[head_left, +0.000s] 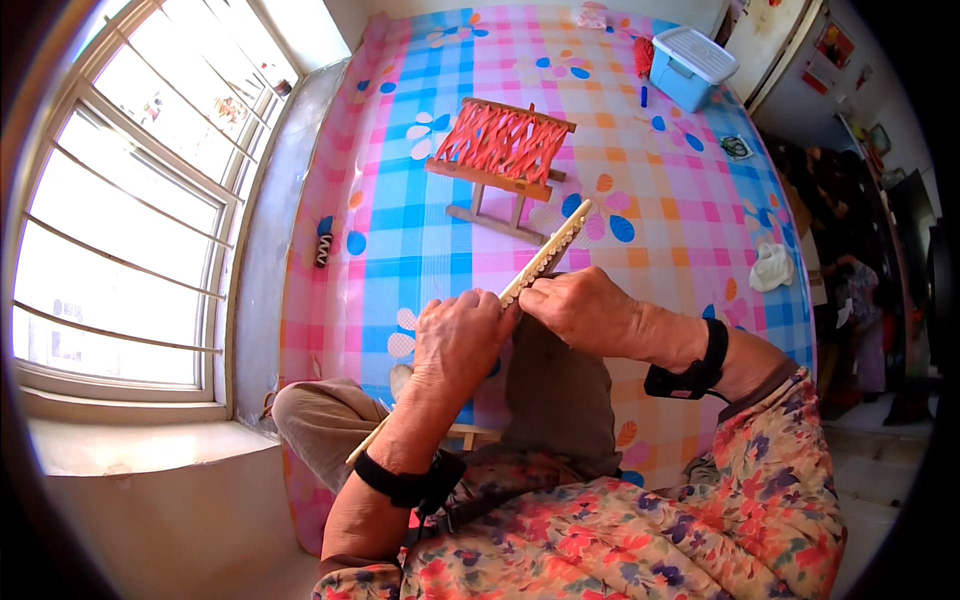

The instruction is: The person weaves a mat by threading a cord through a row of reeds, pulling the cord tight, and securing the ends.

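Note:
A long pale wooden stick slants across in front of me, its far end pointing up and to the right. Small whitish bumps line one edge of it. My left hand is wrapped round the stick near its middle, and the lower part passes behind my left forearm. Close beside it, my right hand is closed in a pinch at the bumpy edge; whatever lies between its fingertips is hidden. Beyond the hands stands a small folding stool with a wooden frame and a seat of crisscrossed red straps.
A checked, flower-patterned mat covers the floor. A blue storage box with a white lid stands at the far right. Farther down the right side lies a white cloth. A barred window and its sill bound the left.

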Available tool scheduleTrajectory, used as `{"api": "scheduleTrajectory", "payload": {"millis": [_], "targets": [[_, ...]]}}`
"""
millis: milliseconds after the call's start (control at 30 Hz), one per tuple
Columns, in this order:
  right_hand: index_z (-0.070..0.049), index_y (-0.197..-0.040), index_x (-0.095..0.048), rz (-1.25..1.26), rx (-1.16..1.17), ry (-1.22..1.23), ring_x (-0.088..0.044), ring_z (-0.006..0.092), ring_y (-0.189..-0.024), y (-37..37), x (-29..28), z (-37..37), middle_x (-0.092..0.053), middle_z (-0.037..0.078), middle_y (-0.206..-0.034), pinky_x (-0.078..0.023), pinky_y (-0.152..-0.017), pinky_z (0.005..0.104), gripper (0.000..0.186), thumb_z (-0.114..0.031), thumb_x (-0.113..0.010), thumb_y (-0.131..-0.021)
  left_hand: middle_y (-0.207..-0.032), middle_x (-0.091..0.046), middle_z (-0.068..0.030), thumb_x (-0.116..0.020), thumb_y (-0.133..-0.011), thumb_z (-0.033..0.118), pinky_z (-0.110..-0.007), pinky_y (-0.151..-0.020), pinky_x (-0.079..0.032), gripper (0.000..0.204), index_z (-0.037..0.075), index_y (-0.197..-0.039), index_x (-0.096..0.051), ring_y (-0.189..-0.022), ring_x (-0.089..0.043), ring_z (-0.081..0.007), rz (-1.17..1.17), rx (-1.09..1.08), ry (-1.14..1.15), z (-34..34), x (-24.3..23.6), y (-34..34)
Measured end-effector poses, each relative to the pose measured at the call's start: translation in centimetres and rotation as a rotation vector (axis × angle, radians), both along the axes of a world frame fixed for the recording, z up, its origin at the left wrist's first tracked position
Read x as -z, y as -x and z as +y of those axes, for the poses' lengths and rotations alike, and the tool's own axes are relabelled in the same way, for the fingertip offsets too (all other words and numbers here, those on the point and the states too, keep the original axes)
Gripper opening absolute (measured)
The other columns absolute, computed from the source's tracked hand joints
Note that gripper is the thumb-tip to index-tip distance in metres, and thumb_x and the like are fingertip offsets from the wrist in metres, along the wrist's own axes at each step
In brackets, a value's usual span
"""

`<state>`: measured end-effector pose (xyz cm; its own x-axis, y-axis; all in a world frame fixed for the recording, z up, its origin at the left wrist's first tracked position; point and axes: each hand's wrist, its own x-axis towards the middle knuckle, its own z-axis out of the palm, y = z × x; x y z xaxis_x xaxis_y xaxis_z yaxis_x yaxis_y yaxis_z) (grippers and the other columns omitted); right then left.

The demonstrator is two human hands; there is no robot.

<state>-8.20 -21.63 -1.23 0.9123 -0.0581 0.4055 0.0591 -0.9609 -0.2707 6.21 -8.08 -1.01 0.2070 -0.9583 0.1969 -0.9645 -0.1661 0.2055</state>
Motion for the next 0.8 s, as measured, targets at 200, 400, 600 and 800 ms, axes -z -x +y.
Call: {"api": "scheduleTrajectory", "payload": {"millis": [200,400,600,800], "targets": [[-0.005,-0.079,-0.048,0.032,0.089,-0.111,-0.059,0.0296,-0.062,2.2,-0.1,0.7,-0.051,0.010,-0.068,-0.047,-0.050,0.0379,0.011,-0.003,-0.059,-0.081,-0.071,-0.059,-0.0079,-0.060,-0.086,0.028,-0.043,-0.063,-0.047,0.023,0.008,-0.076,-0.061,-0.070,-0.062,-0.0280,-0.053,0.026,0.013,-0.3,0.1,0.1],[-0.004,-0.084,-0.054,0.170,0.141,-0.240,-0.059,0.0298,-0.067,7.7,-1.0,-0.7,-0.054,0.012,-0.071,-0.049,-0.057,0.0379,0.006,-0.006,-0.060,-0.085,-0.074,-0.059,-0.0069,-0.061,-0.085,0.030,-0.045,-0.063,-0.048,0.020,0.010,-0.081,-0.063,-0.073,-0.063,-0.0287,-0.142,0.147,-0.126,-0.1,-2.2,-1.6],[-0.004,-0.097,-0.065,-0.066,0.308,-0.838,-0.059,0.0133,-0.071,7.9,-1.8,-0.6,-0.059,0.004,-0.076,-0.047,-0.064,0.0276,0.008,-0.006,-0.063,-0.090,-0.080,-0.062,-0.0127,-0.058,-0.088,0.030,-0.047,-0.067,-0.050,0.023,0.008,-0.085,-0.062,-0.076,-0.063,-0.0334,0.047,-0.074,-0.165,-0.1,-3.4,-0.9],[-0.001,-0.099,-0.064,-0.049,0.282,-1.264,-0.057,0.0065,-0.071,1.6,-0.5,2.0,-0.060,0.002,-0.076,-0.046,-0.064,0.0243,0.011,-0.007,-0.061,-0.090,-0.088,-0.065,-0.0167,-0.052,-0.095,0.034,-0.048,-0.071,-0.048,0.032,0.004,-0.086,-0.061,-0.080,-0.063,-0.0389,0.130,-0.222,-0.164,1.4,-1.8,-4.5]]}}
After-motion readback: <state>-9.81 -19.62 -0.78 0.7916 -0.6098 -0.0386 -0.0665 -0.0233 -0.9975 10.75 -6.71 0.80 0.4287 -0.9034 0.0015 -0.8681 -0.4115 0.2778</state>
